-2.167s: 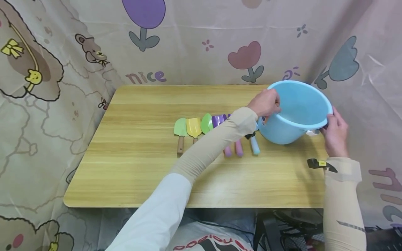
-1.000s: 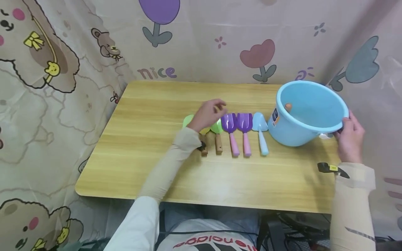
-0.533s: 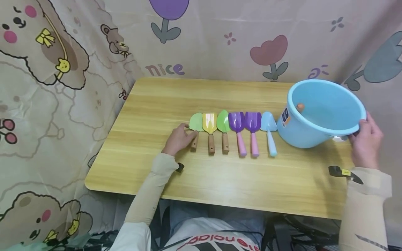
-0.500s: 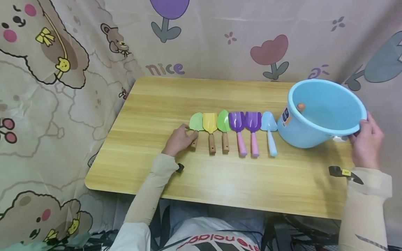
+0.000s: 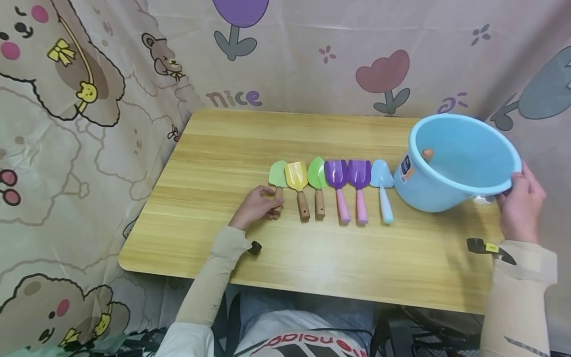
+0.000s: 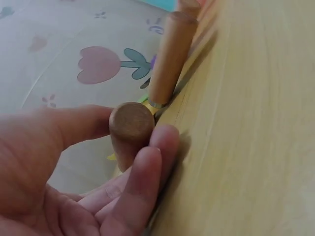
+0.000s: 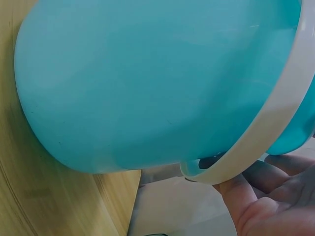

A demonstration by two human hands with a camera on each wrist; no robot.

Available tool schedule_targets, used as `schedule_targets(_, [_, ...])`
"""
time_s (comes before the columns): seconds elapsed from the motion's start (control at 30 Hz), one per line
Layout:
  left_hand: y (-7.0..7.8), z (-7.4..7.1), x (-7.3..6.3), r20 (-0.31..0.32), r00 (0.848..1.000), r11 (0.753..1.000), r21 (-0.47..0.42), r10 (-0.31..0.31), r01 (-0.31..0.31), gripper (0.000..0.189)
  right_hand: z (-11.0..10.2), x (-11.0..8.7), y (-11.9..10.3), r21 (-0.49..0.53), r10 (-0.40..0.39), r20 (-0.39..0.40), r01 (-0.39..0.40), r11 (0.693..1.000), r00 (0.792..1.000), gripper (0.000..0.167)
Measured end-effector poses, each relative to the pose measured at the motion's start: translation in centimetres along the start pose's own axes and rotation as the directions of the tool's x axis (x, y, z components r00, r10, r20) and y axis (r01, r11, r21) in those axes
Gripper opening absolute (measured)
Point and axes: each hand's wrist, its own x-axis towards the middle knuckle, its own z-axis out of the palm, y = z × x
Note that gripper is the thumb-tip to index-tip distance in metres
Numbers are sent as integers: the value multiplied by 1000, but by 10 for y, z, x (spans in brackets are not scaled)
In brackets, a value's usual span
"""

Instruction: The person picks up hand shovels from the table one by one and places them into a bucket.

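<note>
L hand (image 5: 258,206) pinching pale-green shovel (image 5: 277,173), R hand (image 5: 523,206) gripping bucket (image 5: 424,191).
Pale-green shovel's sitting over tabletop (image 5: 339,267), just L of frame centre; thumb (image 6: 88,123) & fingers (image 6: 142,177) are pinching its wood handle (image 6: 132,128) nr the butt end. Yellow shovel (image 5: 296,174) is lying right beside, so prob. best to be drawing the handle up & away w/o nudging it. Far R of frame, other hand's gripping the rim (image 5: 479,191); should be holding bucket steady, mouth facing up.
</note>
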Motion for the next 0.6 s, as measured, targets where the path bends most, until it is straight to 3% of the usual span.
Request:
schedule_targets(0.13, [-5,-2,0,39,999,986,-162,-22,28,61,2,-2,-1,-50,-6,-15,6,999,1000,46])
schedule_targets(0.3, [-11,-5,-4,87,996,958,-286,-7,31,68,2,-1,1,-54,-15,-7,15,998,1000,46])
schedule_targets(0.6, [-19,-9,-6,89,996,924,-381,18,18,58,2,-1,1,13,-16,-8,16,1000,1000,44])
